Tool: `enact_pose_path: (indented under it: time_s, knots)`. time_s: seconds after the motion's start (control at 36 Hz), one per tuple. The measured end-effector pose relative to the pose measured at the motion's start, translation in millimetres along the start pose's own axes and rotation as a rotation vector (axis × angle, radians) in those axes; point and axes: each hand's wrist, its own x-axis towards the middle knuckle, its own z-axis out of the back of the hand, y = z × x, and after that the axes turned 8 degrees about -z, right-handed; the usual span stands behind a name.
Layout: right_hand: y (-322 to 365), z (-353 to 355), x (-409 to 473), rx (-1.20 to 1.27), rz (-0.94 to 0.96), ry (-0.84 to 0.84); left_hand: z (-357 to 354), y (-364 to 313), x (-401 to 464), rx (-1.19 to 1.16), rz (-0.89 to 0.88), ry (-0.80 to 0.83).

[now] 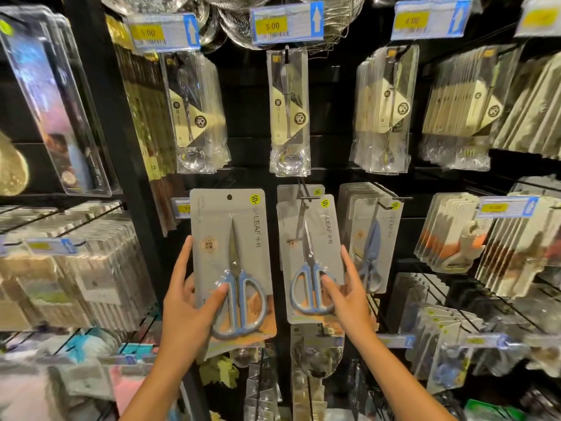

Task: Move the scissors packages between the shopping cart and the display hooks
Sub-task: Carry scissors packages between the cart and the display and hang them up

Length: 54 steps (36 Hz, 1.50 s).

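Two scissors packages are in your hands at the store rack. Your left hand grips the left scissors package by its lower left edge, thumb across the blue handles and fingers behind the card; this package is off any hook, held upright in front of the rack's black upright post. Your right hand pinches the right scissors package at its lower right edge, thumb on the blue handle. That package hangs on a display hook, with another grey card behind it. Just beside it to the right hangs a row of blue shears packages. Spoon packages hang above, under price tags reading 5.00.
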Motion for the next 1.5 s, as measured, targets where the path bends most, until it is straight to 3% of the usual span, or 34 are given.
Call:
enact_pose_path:
  time_s: [0.42, 0.72, 1.08, 1.36, 1.5]
  knots:
    - [-12, -26, 63, -0.422, -0.021, -0.088, -4, -3, 17, -0.022, -0.023, 0.013]
    - [-30, -35, 104, -0.526, -0.118, -0.125, 1, 9, 30, -0.040, -0.043, 0.018]
    - [-41, -46, 71, -0.343, -0.184, -0.147, 13, 25, 47, -0.085, -0.061, 0.099]
    - [12, -62, -17, -0.127, -0.054, 0.209, 5, 35, 40, -0.117, -0.060, 0.114]
    - [23, -65, -33, -0.139, -0.053, 0.371, -2, 38, 26, -0.084, -0.050, 0.095]
